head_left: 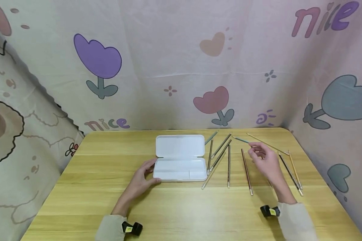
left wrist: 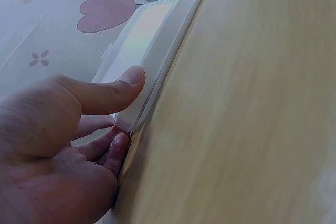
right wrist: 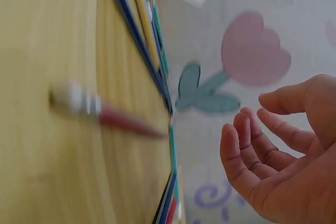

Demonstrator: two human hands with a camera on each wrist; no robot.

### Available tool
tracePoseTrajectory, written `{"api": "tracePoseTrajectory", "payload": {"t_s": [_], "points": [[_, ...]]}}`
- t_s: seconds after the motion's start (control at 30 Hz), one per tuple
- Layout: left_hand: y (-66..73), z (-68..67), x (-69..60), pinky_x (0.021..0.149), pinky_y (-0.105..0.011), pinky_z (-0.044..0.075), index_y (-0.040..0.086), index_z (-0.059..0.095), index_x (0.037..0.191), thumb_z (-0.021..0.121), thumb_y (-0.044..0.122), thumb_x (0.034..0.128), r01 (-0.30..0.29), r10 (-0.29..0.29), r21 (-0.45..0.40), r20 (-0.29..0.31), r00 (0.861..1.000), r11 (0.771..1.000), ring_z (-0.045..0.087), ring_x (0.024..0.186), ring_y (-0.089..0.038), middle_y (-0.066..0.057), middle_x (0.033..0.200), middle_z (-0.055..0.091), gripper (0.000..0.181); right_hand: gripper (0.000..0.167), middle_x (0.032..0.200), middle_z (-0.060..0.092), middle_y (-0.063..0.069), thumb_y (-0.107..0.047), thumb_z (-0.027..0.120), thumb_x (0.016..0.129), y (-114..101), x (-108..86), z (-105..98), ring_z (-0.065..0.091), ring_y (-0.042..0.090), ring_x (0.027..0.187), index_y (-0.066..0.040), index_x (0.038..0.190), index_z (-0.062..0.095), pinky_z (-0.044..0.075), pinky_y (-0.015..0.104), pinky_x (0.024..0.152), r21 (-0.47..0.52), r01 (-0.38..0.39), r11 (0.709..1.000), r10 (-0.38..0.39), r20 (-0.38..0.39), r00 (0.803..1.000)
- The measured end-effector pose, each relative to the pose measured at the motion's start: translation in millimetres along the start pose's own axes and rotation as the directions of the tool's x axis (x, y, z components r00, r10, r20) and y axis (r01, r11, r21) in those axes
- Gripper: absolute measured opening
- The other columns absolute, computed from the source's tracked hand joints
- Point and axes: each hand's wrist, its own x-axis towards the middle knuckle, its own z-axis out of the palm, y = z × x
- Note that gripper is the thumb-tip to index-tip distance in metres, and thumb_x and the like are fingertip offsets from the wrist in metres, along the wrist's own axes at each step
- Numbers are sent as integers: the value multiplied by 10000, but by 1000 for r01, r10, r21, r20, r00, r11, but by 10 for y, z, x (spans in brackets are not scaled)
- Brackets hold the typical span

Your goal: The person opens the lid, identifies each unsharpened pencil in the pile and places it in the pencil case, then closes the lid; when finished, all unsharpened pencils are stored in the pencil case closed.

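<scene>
A white case [head_left: 172, 165] lies open on the table, its lid [head_left: 180, 146] folded back behind its tray. My left hand [head_left: 140, 182] grips the tray's left end; in the left wrist view the hand [left wrist: 52, 140] has its thumb on the case wall [left wrist: 157, 64] and its fingers curled at the corner. My right hand [head_left: 266, 162] hovers over pencils at the right, fingers loosely bent, close to a teal pencil [head_left: 240, 139]. In the right wrist view that hand [right wrist: 294, 156] holds nothing, apart from the teal pencil [right wrist: 174, 150] and a red pencil [right wrist: 123, 119].
Several dark pencils [head_left: 229, 165] lie scattered between the case and my right hand, with a reddish one [head_left: 246, 172] nearer that hand. Yellow pencils [head_left: 266, 144] and a black one [head_left: 290, 173] lie farther right. A patterned cloth [head_left: 169, 67] hangs behind the wooden table [head_left: 108, 147].
</scene>
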Motion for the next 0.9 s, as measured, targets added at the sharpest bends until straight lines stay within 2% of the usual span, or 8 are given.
{"api": "tracePoseTrajectory", "payload": {"t_s": [0.2,0.4,0.5,0.63,0.8,0.9], "points": [[-2,16,13,1101,-544,435,-31,435,1523,842,117,856,0,0,-6,0,1000,1000,545,1267,-368,-217,1523,460,795,330,1130,681,189,-201,632,1019,280,9,-184,574,-50,874,-16,1291,649,502,128,684,-95,-95,991,90,-56,994],[-13,40,7,1094,-542,442,-46,442,1513,847,122,850,-18,18,-11,4,1000,1000,540,1277,-364,-223,1519,464,794,339,1081,682,198,-186,657,997,536,-45,-329,557,-79,795,11,1273,649,500,136,635,-140,-170,975,161,-78,984],[-19,44,0,1098,-535,441,-27,446,1518,853,121,842,-8,9,-11,5,1000,1000,535,1281,-357,-210,1524,463,803,341,1053,686,215,-161,679,980,638,-62,-369,568,-49,777,46,1248,644,507,144,608,-161,-197,967,188,-64,980],[-20,31,-6,1099,-532,441,-16,446,1522,856,126,840,-7,7,-13,4,1000,1000,534,1280,-350,-204,1525,465,808,334,1006,698,217,-137,698,968,697,-59,-400,607,59,804,81,1216,649,506,148,617,-203,-187,961,188,-13,982],[-8,6,-1,1095,-533,445,-26,451,1515,853,125,844,-17,17,-20,1,1000,1000,535,1285,-354,-211,1521,466,796,287,928,713,189,-49,726,917,694,-32,-409,612,38,743,109,1151,673,493,143,611,-240,-138,961,152,40,988],[-9,-3,6,1095,-530,445,-30,452,1514,853,122,845,-19,19,-17,1,1000,1000,533,1287,-357,-213,1520,465,795,259,890,707,155,-26,735,890,682,-17,-407,637,101,741,110,1105,688,488,161,614,-287,-113,951,136,62,989]]}}
